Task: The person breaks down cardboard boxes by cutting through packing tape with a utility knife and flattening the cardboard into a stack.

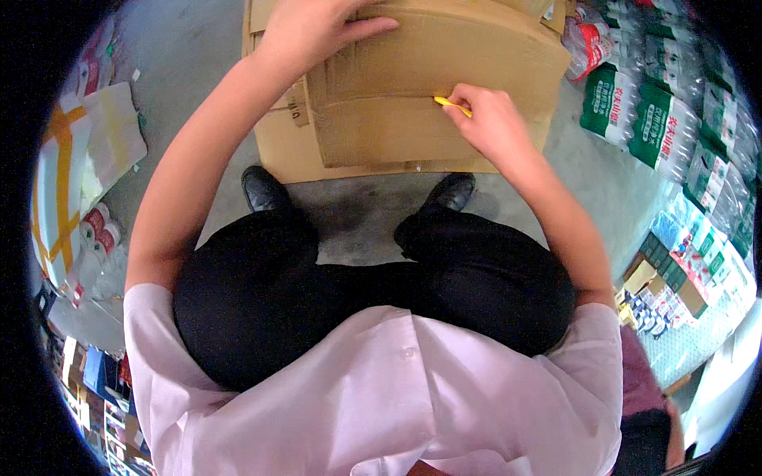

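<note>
A large brown cardboard sheet (381, 135) lies in front of my feet, on top of more flattened cardboard (286, 151). A crease or slit runs across its middle. My left hand (321, 28) rests at the sheet's far left, thumb stretched out, its fingers partly cut off by the top edge of the picture. Closed around a slim yellow tool (454, 105), my right hand (488, 119) is over the right half of the sheet, close to that line. The tool's tip points left; whether it has a blade cannot be made out.
Shrink-wrapped packs of bottles (667, 131) are stacked along the right. On the left stands a white box with yellow tape (59, 182), near more wrapped bottles (99, 230). Another person's dark red sleeve (639, 373) shows at the lower right. My black shoes (266, 190) stand at the cardboard's near edge.
</note>
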`<state>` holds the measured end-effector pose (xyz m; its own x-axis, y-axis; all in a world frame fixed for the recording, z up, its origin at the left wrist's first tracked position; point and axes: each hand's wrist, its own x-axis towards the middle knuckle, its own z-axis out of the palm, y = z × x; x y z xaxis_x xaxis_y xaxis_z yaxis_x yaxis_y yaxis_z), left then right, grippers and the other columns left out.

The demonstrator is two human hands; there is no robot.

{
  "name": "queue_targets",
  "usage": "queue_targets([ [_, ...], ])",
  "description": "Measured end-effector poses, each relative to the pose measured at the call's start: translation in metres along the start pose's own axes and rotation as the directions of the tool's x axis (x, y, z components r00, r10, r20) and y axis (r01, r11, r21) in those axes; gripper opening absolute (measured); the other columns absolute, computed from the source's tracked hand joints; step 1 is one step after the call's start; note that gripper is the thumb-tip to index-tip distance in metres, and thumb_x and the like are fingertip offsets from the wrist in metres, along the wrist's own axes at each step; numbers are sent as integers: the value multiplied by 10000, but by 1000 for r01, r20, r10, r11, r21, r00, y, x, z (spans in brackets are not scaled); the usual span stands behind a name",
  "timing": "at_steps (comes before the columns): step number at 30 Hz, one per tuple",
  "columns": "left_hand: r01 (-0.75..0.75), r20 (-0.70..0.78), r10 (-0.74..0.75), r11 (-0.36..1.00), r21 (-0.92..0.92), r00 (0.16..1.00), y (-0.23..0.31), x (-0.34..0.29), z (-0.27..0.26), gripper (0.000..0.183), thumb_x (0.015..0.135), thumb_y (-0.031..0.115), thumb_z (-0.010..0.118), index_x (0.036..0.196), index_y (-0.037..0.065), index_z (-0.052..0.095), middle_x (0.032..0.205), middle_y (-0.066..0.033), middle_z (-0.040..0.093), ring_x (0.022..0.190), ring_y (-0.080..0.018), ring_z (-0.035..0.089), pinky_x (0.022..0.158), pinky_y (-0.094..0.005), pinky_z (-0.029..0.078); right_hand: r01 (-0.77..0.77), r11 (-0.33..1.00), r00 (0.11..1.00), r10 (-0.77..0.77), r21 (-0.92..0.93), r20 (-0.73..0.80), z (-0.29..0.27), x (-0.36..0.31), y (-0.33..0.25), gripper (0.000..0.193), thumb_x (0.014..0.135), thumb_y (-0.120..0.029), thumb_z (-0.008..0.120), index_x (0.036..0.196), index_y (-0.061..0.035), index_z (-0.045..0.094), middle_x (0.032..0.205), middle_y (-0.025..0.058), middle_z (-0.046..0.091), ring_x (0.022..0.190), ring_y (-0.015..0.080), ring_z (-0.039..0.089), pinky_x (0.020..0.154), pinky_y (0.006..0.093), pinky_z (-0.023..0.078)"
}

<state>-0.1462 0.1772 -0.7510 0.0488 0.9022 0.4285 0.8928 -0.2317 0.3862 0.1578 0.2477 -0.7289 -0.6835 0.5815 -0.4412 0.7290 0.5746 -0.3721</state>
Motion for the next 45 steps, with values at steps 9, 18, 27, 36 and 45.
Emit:
queue_targets([
  [9, -176, 85, 168, 979, 105, 982, 16, 13, -17, 379, 920, 288, 779, 1279, 177, 734, 1179, -77, 723, 1032, -283, 703, 881, -398, 585, -68, 997, 997, 69, 22, -31, -8, -11, 31, 201, 946, -284, 731, 1003, -94, 757, 875, 174, 754, 872, 401, 733, 776, 505, 577],
  [18, -182, 96, 175, 981, 69, 980, 5, 7, 0, 353, 973, 267, 730, 1325, 248, 740, 1231, -39, 732, 1043, -271, 706, 867, -394, 604, -282, 957, 954, 273, -70, -121, -39, -48, 95, 239, 924, -321, 770, 1035, -109, 764, 935, 158, 767, 896, 378, 741, 776, 462, 576],
  [27, -164, 153, 139, 973, 160, 978, 2, 4, 0, 419, 979, 226, 711, 1393, 293, 708, 1274, -2, 724, 1058, -248, 702, 883, -383, 607, -359, 933, 915, 347, -22, -204, -47, -75, 139, 233, 930, -346, 765, 1059, -153, 763, 945, 130, 772, 905, 366, 739, 768, 467, 574],
  [36, -232, 206, 183, 940, 249, 961, 15, 17, -11, 449, 941, 212, 753, 1383, 269, 706, 1227, 1, 727, 1061, -210, 705, 865, -354, 596, -294, 952, 904, 307, 88, -299, -34, -85, 163, 210, 954, -312, 743, 1062, -131, 746, 961, 136, 765, 902, 377, 724, 777, 465, 561],
  [45, -341, 376, 215, 888, 309, 901, 40, 24, -15, 489, 996, 90, 629, 1480, 147, 589, 1473, -123, 619, 1290, -334, 624, 1097, -450, 505, -142, 548, 780, 574, 824, -248, 20, -93, 189, 402, 946, -387, 794, 1141, -44, 712, 935, 121, 740, 859, 277, 703, 796, 397, 553],
])
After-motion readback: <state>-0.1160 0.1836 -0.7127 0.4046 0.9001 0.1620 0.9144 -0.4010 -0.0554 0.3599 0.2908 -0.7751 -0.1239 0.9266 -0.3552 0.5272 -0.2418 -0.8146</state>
